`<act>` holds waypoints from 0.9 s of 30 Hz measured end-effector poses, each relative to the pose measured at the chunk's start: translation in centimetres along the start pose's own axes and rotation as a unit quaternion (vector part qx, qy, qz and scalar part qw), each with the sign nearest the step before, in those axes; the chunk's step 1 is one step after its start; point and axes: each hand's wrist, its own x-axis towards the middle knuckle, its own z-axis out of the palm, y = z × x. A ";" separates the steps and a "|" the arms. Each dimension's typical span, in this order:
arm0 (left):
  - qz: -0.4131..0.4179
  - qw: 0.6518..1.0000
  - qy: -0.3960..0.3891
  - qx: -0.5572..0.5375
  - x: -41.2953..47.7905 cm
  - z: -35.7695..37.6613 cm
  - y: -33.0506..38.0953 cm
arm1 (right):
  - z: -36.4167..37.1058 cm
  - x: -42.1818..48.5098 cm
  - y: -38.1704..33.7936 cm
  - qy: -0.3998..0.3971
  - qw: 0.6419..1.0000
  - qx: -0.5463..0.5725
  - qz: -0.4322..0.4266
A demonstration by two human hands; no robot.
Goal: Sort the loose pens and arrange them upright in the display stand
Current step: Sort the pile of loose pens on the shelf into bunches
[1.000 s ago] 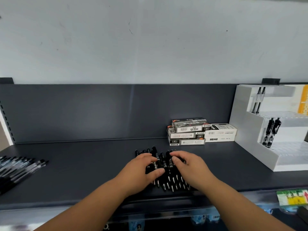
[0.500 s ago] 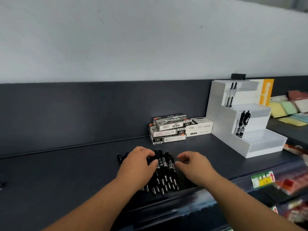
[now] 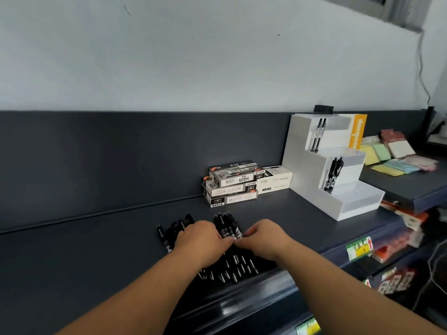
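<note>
The loose black pens (image 3: 228, 228) lie side by side on the dark shelf (image 3: 96, 250), tips toward the person, probably so they can be squared into one bunch; the left hand (image 3: 200, 240) is cupped over them, its grip impossible to tell; the right hand (image 3: 263, 238) pinches barrels beside it; the white tiered display stand (image 3: 302, 165), holding a few upright pens, sits well right, beyond stacked pen boxes (image 3: 232, 184).

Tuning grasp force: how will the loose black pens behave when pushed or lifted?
Loose pens probably roll: round barrels, flat shelf. Slim, so likely stiff and light. Lying side by side, one push may shift several.
</note>
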 end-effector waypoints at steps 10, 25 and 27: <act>-0.030 0.994 -0.023 -0.098 -0.6 0.0 0.5 | 0.1 0.3 0.3 -0.028 0.999 0.042 0.001; -0.083 0.988 0.007 -0.128 -0.9 -0.6 3.9 | -0.8 0.6 2.4 -0.098 0.951 0.294 -0.020; -0.077 0.986 0.025 -0.148 -1.2 -1.0 4.4 | -1.0 0.7 2.4 -0.102 0.933 0.345 -0.033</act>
